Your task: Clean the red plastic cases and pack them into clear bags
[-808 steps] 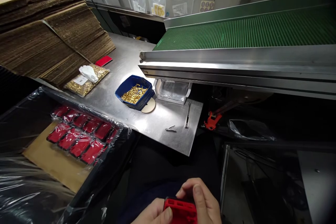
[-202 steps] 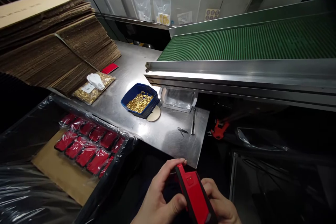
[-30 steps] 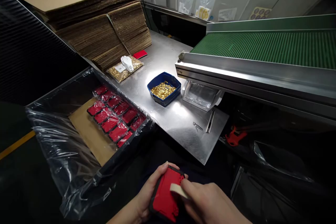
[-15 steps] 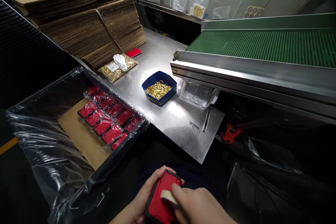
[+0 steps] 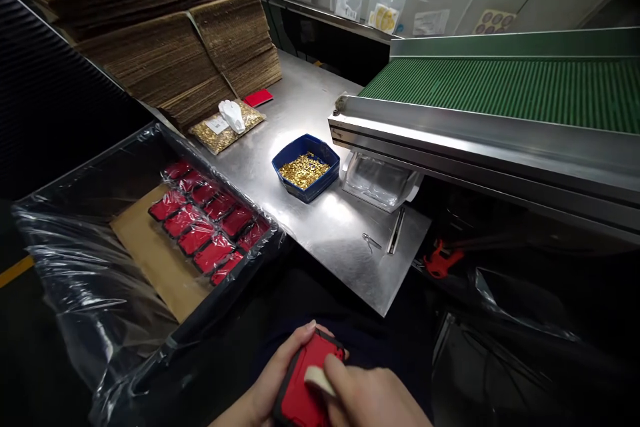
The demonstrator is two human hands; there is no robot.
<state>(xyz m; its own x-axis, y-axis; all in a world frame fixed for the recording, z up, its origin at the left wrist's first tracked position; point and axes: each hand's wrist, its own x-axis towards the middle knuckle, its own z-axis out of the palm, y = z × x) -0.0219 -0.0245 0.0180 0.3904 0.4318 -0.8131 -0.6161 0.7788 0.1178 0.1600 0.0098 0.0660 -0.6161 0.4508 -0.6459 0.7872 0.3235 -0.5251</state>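
Low at centre, both hands grip an unlabelled red case (image 5: 300, 393).

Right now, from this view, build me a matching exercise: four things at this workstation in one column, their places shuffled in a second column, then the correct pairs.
Things
1. red part
2. blue tray
3. white glove
4. cardboard stack

Places
A. on the bag of gold pieces
B. far left of the steel table
C. between left hand and right hand
D. mid-table, beside the conveyor's end

Pairs: 1-C, 2-D, 3-A, 4-B
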